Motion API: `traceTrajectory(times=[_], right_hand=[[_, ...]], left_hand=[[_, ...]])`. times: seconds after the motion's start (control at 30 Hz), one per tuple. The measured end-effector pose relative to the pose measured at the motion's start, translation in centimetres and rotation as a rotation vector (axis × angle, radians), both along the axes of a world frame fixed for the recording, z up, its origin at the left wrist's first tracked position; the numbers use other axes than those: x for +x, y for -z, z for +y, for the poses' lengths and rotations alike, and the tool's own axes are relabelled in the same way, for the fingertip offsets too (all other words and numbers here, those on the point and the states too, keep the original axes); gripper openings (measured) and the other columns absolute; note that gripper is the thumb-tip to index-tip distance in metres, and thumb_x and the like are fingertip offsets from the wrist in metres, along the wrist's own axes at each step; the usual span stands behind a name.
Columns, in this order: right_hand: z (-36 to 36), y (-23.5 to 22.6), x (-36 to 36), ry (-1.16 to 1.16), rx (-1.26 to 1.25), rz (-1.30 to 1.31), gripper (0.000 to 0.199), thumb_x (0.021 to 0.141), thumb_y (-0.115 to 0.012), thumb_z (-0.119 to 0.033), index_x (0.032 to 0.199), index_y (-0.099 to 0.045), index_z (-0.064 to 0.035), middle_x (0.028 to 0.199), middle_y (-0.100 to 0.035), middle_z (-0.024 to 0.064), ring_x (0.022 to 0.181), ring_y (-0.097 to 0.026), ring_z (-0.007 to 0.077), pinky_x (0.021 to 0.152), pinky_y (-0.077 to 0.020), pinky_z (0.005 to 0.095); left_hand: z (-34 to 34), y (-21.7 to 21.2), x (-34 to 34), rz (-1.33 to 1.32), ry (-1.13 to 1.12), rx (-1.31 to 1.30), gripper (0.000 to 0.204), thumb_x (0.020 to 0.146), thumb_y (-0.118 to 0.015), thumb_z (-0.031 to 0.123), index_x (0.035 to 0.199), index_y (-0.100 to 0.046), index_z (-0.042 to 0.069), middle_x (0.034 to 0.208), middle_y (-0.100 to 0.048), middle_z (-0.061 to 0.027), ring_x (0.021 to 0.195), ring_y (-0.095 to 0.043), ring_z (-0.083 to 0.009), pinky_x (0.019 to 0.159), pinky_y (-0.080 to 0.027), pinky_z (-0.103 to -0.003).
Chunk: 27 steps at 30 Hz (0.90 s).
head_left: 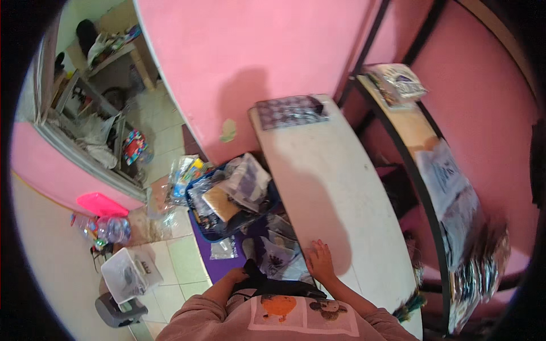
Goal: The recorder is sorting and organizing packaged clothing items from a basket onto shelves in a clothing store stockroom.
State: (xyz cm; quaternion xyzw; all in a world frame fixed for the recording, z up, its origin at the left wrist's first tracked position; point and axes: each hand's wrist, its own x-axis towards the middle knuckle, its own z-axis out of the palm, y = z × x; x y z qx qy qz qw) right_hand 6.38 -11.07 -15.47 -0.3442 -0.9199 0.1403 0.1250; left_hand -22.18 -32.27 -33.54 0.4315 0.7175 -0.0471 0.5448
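My right hand (320, 258) lies flat on the near left edge of a long white table (341, 193), fingers stretched out and nothing in them. At my waist, on the left, my left hand (238, 275) is closed at a bunched black cloth (253, 271); its fingertips are mostly hidden. A flat pack with a dark patterned cover (290, 112) rests on the far end of the table. Left of the table stands a blue-rimmed basket (207, 234) heaped with plastic-wrapped packs, among them a brown pack (220, 203) and a white-and-grey bag (248, 182).
On the right, a black-framed shelf (406, 145) bears several wrapped packs (480, 264). Below the basket a purple mat (210, 264) carries clear bags. A white bin (122, 275) and large plastic bottles (114, 230) stand at left. Beyond the pink wall is a doorway to a cluttered room.
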Motion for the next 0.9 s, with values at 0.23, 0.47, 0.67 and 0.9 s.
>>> traceTrajectory(times=[0.23,0.47,0.67,0.9], right_hand=[[1.3,3.9,-15.2,-0.414,-0.153,0.021,0.030,0.074,-0.061,-0.013,0.103,-0.058,-0.0046,0.124,-0.044,0.0189,0.125,-0.035,0.0355,0.102,-0.0309,0.0502],[4.6,14.8,-26.1,-0.243,-0.533,-0.402,0.042,0.071,-0.063,-0.018,0.108,-0.052,-0.0023,0.115,-0.049,0.0233,0.106,-0.050,0.0397,0.089,-0.0422,0.0473],[7.8,23.6,-33.4,-0.183,-0.583,-0.585,0.055,0.073,-0.064,-0.020,0.123,-0.045,-0.0068,0.110,-0.048,0.0209,0.097,-0.055,0.0374,0.080,-0.0470,0.0477],[8.1,31.4,-39.7,-0.256,-0.476,-0.647,0.059,0.074,-0.064,-0.019,0.129,-0.044,-0.0187,0.123,-0.042,0.0228,0.097,-0.055,0.0389,0.080,-0.0486,0.0460]], left_hand=[[-2.8,2.0,-6.9,-0.016,-0.151,0.000,0.058,0.076,-0.057,0.049,0.114,-0.059,0.005,0.113,-0.059,-0.0203,0.109,-0.054,-0.0355,0.094,-0.041,-0.041],[-2.2,5.0,-10.6,-0.025,-0.211,-0.104,0.062,0.078,-0.054,0.050,0.124,-0.050,0.008,0.123,-0.052,-0.0188,0.112,-0.051,-0.0359,0.097,-0.039,-0.043],[2.3,6.2,-12.6,0.059,-0.411,0.174,0.059,0.076,-0.059,0.039,0.123,-0.048,0.005,0.118,-0.054,-0.0224,0.109,-0.051,-0.0391,0.094,-0.041,-0.045],[5.4,8.8,-19.5,0.250,-0.534,0.258,0.052,0.074,-0.062,0.027,0.119,-0.048,0.004,0.115,-0.054,-0.0211,0.108,-0.050,-0.0372,0.092,-0.042,-0.046]])
